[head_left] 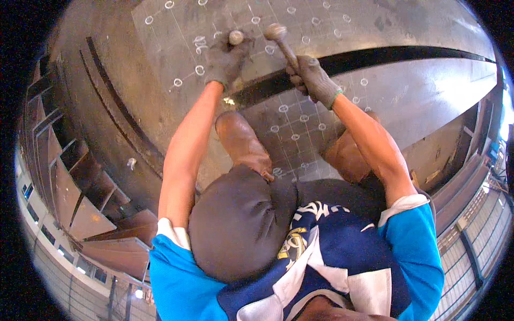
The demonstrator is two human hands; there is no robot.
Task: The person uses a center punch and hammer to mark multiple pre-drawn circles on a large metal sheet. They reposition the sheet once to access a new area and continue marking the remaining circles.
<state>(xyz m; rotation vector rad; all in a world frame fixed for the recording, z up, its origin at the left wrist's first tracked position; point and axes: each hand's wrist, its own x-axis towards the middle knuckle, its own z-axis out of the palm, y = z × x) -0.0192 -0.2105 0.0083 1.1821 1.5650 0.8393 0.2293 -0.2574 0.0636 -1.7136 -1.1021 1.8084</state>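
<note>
Head view: a worker's gloved right hand [313, 80] closes around the handle of a hammer [288, 52], while the gloved left hand [225, 60] curls its fingers about a round-topped piece [235, 37], its lower part hidden from the camera. The hammer's long axis slants from the right fist up and to the left, putting its head just right of the piece's round end, the two apart in the frame; how high each stands cannot be told. The left hand is nearer the piece, the right hand farther off and to its right. Beneath lies a metal plate [176, 40] ruled with pale lines and chalk circles [256, 20]. Closer to the body, past a dark strip [375, 56], lies a second marked plate [417, 91], near brown boots [238, 136].
</note>
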